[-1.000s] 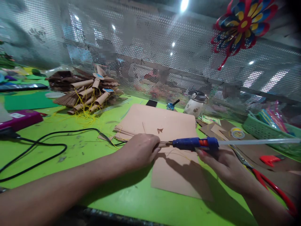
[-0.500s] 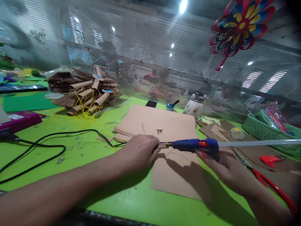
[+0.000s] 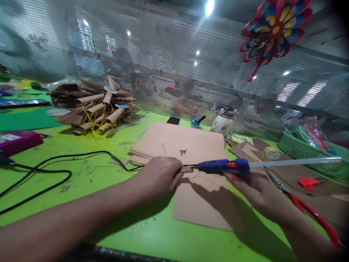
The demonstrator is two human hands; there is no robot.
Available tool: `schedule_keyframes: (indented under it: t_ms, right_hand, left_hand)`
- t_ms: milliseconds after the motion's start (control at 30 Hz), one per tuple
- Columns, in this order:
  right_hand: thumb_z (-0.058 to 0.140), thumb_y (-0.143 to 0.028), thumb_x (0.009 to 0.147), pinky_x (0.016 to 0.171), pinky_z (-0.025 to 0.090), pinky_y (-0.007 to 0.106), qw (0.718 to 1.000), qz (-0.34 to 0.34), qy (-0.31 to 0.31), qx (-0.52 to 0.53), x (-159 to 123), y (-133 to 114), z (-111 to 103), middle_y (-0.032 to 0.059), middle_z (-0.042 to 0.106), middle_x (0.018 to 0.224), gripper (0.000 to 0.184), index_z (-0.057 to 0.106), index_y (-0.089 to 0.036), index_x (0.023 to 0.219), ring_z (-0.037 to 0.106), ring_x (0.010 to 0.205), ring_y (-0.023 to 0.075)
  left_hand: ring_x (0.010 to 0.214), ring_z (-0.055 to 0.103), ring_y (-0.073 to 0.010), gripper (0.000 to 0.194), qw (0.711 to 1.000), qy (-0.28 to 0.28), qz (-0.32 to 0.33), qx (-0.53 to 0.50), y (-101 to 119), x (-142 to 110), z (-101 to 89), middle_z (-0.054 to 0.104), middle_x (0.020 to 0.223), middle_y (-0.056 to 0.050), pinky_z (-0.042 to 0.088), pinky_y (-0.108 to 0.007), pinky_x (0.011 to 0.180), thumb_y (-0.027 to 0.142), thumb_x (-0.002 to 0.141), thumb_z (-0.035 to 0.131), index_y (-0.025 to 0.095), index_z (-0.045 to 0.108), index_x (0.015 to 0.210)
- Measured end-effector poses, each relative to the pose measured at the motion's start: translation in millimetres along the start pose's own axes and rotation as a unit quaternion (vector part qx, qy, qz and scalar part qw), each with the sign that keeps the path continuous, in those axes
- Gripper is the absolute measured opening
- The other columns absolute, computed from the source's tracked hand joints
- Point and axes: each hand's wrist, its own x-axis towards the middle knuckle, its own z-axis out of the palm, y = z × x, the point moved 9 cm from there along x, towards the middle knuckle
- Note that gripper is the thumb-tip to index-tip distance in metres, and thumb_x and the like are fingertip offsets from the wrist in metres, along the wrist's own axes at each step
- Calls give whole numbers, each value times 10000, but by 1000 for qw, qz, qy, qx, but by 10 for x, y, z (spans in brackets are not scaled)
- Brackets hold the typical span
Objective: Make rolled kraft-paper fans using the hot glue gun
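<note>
I have left hand (image 3: 160, 175) pinching folded paper (image 3: 187, 170); right hand (image 3: 259, 190) grips glue gun (image 3: 214, 166), long axis left-right, nozzle (image 3: 195, 166) at the paper's right end, above brown sheet (image 3: 199, 209).

The view has turned slightly right, so the desk (image 3: 131, 233) and the hanging flower decoration (image 3: 276, 30) appear farther left. The left edge cuts off more of the purple box (image 3: 24, 141), while the clear stick (image 3: 294, 162), which had reached the right edge, now ends short of it.
</note>
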Motion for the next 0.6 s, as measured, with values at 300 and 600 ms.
schedule_keyframes:
  t_ms: [300, 600]
  right_hand:
    - [461, -424, 901, 509, 392, 260, 1000, -16, -2, 10, -1, -69, 0, 21, 567, 602, 343, 629, -190, 714, 496, 551, 151]
    - [444, -482, 887, 515, 411, 265, 997, 20, -52, 53, 16, -60, 80, 40, 602, 640, 398, 639, -168, 738, 527, 580, 163]
  left_hand:
    - [639, 521, -174, 275, 1000, -10, -5, -2, -18, -8, 22, 642, 758, -76, 325, -297, 584, 292, 887, 410, 174, 632, 777]
    - [624, 513, -167, 278, 1000, -10, -11, -8, -12, -2, 6, 634, 750, -76, 313, -295, 568, 308, 892, 408, 170, 619, 773]
